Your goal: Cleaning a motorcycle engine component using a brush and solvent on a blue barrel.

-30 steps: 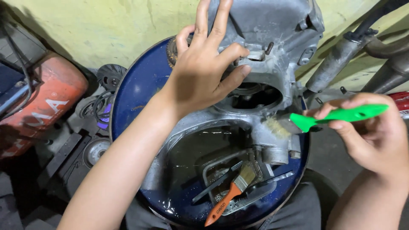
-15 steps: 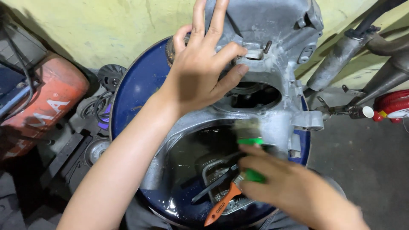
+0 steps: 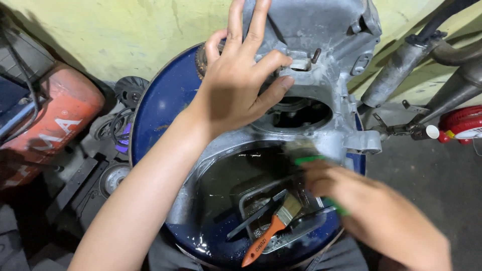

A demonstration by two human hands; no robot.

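Note:
My left hand point(image 3: 241, 80) lies flat with spread fingers on a grey metal engine casing point(image 3: 321, 60) that stands tilted over a blue drum point(image 3: 160, 110). My right hand point(image 3: 366, 211), blurred, grips a green-handled brush point(image 3: 311, 160) whose bristles reach the lower edge of the casing over dark liquid point(image 3: 226, 180) in the drum. An orange-handled paintbrush point(image 3: 266, 233) rests on a metal tray point(image 3: 286, 236) in the liquid.
A red tank point(image 3: 55, 120) sits at the left against the yellow wall. Grey exhaust pipes point(image 3: 401, 65) and a red round object point(image 3: 462, 123) lie at the right. Black parts and a round disc point(image 3: 113, 175) lie on the floor at the left.
My right hand has swung with the green brush from the right side in to the casing's lower edge above the liquid. The left hand has kept its place.

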